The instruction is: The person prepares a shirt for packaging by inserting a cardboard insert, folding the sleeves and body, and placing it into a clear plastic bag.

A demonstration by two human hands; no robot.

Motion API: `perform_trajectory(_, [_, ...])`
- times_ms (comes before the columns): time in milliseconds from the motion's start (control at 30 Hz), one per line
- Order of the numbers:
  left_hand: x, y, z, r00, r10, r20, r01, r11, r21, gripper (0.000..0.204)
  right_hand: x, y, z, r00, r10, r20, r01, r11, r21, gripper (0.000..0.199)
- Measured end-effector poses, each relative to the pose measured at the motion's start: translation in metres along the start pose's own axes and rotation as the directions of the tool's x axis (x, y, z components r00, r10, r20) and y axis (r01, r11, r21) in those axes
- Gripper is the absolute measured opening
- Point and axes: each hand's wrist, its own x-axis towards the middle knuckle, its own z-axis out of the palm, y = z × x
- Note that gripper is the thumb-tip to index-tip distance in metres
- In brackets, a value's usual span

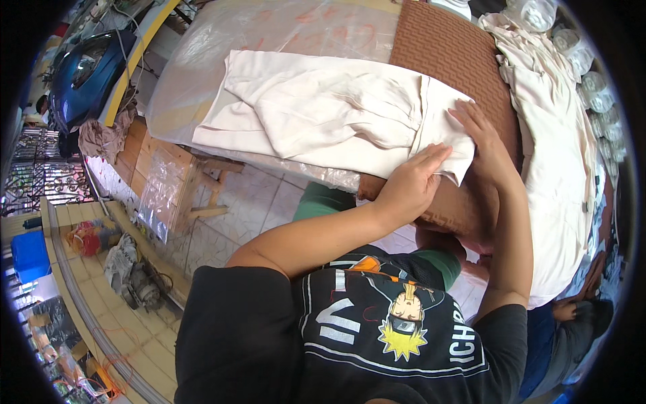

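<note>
A cream cloth garment (323,111) lies flattened and wrinkled lengthwise before me, with a seam crossing it near its right end. My left hand (418,180) rests at the near edge by that seam, its fingers stretched out together toward the right. Its thumb is not clearly visible. My right hand (486,143) lies on the right end of the garment with fingers extended and slightly apart. Part of its palm is hidden from this side. Under the cloth are a brown textured cover (447,42) and clear plastic sheeting (178,81).
More cream fabric (555,195) is heaped along the right, beside several wrapped white bundles (595,91). Another person (572,343) is at the lower right. A wooden bench (158,165) stands left of the work surface, with a blue glossy shell (84,74) beyond it.
</note>
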Motion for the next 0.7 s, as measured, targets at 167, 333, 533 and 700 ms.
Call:
perform_trajectory(167, [0.000, -0.001, -0.002, 0.999, -0.021, -0.026, 0.019, 0.997, -0.071, 0.044, 0.029, 0.020, 0.014, 0.997, -0.062, -0.056, 0.059, 0.997, -0.043, 0.042])
perform_trajectory(333, [0.002, 0.007, -0.004, 0.999, -0.044, -0.001, 0.044, 0.988, -0.145, 0.045, 0.031, 0.032, 0.011, 0.990, -0.121, -0.067, 0.116, 0.991, -0.070, 0.032])
perform_trajectory(533, [-0.009, 0.033, 0.011, 0.992, -0.025, 0.120, 0.058, 0.959, -0.277, 0.044, -0.022, 0.017, -0.028, 0.997, -0.021, -0.068, 0.011, 0.989, -0.148, 0.032])
perform_trajectory(700, [-0.024, 0.040, 0.031, 0.951, -0.117, 0.285, 0.237, 0.869, -0.435, 0.042, -0.071, 0.018, -0.037, 0.996, 0.088, -0.029, -0.090, 0.992, -0.089, 0.033])
